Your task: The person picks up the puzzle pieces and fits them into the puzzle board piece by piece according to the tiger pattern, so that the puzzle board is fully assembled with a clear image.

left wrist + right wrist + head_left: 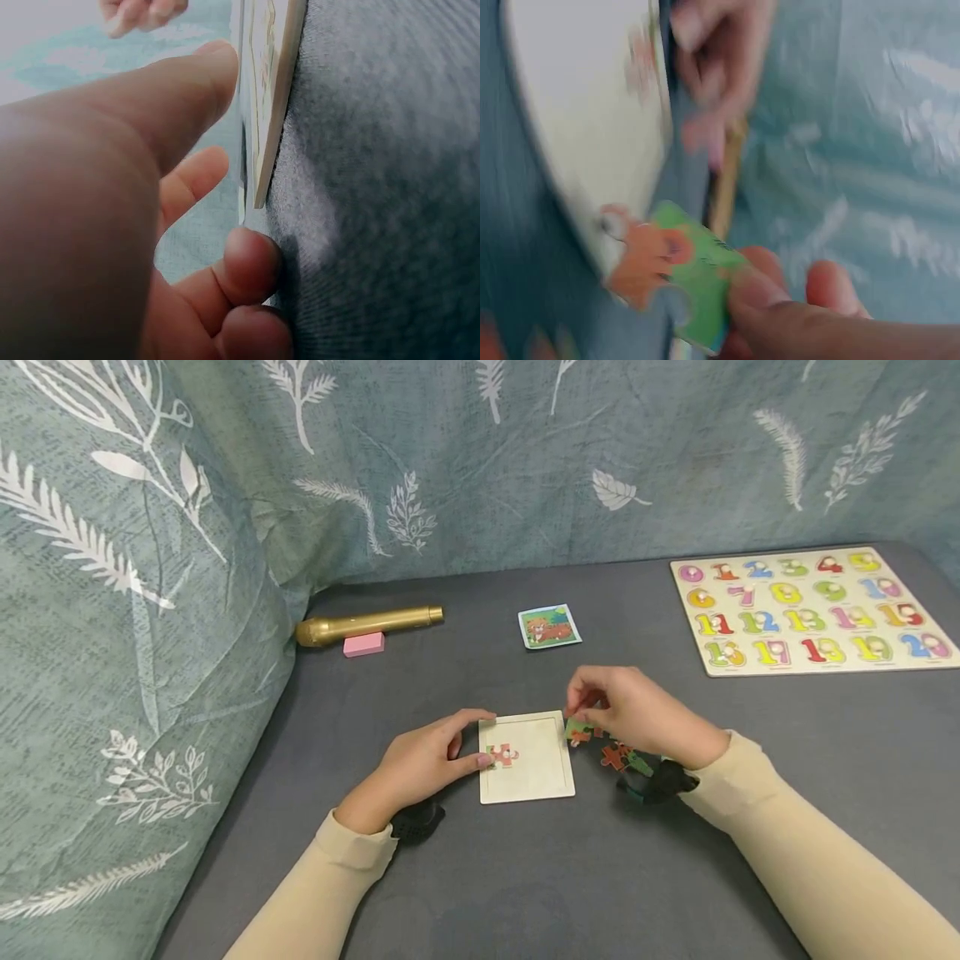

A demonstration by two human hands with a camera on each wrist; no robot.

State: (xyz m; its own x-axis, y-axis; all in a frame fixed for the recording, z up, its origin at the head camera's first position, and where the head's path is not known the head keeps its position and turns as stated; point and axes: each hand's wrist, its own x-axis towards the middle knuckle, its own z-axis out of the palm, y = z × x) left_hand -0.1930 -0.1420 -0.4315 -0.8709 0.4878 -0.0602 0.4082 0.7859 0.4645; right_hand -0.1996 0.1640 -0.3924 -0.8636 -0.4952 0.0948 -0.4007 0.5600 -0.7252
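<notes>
A pale wooden puzzle tray (528, 781) lies on the dark table with one reddish puzzle piece (506, 755) in its left part. My left hand (423, 766) spans the tray's left edge; the thumb touches down by that piece and the index fingertip is at the upper corner. To the right of the tray, my right hand (633, 710) pinches a green and orange puzzle piece (694, 277) between thumb and fingers, close beside the tray's rim. Several loose puzzle pieces (613, 757) lie under and beside the right hand, partly hidden by it.
Behind the tray lies a small picture card (550, 627) with an orange animal. A number puzzle board (817, 614) occupies the back right. At the back left, a gold microphone (375, 625) lies beside a pink block (363, 645). A patterned curtain (480, 468) borders the table's back and left.
</notes>
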